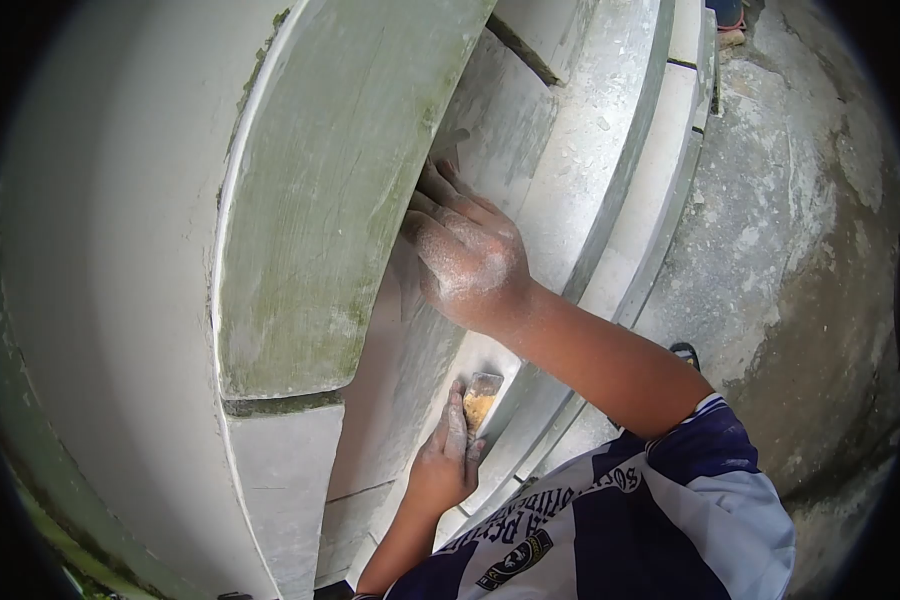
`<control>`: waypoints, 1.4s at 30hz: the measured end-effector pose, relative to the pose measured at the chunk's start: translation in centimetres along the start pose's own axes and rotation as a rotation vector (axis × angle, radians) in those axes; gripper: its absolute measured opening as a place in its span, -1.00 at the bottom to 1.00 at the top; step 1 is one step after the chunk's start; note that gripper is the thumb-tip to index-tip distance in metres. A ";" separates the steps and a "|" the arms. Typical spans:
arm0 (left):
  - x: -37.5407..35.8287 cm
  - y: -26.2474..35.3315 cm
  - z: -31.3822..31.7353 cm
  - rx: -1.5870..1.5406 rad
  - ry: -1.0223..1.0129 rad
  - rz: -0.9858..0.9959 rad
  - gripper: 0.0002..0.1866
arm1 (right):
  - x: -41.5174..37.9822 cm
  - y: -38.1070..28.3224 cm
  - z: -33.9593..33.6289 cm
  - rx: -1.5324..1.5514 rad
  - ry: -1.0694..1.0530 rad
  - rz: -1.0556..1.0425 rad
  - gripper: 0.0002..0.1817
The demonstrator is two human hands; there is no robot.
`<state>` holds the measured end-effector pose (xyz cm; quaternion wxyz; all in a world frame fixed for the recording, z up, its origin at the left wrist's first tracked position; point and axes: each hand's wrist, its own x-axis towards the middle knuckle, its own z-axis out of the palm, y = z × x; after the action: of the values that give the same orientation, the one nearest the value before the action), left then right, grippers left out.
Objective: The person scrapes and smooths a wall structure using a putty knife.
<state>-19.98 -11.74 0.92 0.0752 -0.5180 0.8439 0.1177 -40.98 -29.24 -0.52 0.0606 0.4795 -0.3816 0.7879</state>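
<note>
My right hand (475, 262), dusted with white powder, reaches under the edge of a greenish plastered slab (335, 190). Its fingers are bent and their tips partly hidden by that edge. A small grey piece (457, 137) sticks out just beyond them; what the hand holds, if anything, I cannot tell. Lower down, my left hand (448, 462) is closed on a small flat scraper (480, 396), grey at its far end with yellow-brown smears. This hand is over the pale ledge, close to my shirt.
Pale curved ledges (595, 130), strewn with white flakes, run down like steps on the right. Beyond them lies a stained concrete floor (760, 230). A smooth wall (140, 260) rises at left. Dark gaps (280, 404) separate the slab sections. Part of a shoe (685, 352) shows below my right forearm.
</note>
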 end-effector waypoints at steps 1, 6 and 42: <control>0.1 0.0 0.0 0.004 0.009 0.008 -0.04 | -0.2 0.0 -0.2 0.003 -0.046 -0.047 -0.87; 0.1 0.5 -0.1 0.009 0.017 -0.001 -0.13 | 2.3 4.4 -2.3 -0.117 -0.075 -0.047 -0.81; 0.3 0.7 -0.4 -0.022 0.028 0.010 -0.12 | 2.8 4.2 -3.1 -0.092 -0.060 0.293 -0.74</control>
<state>-20.72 -11.83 1.32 0.0571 -0.5161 0.8462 0.1200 -46.59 -30.93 -1.33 -0.0447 0.4387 -0.4850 0.7552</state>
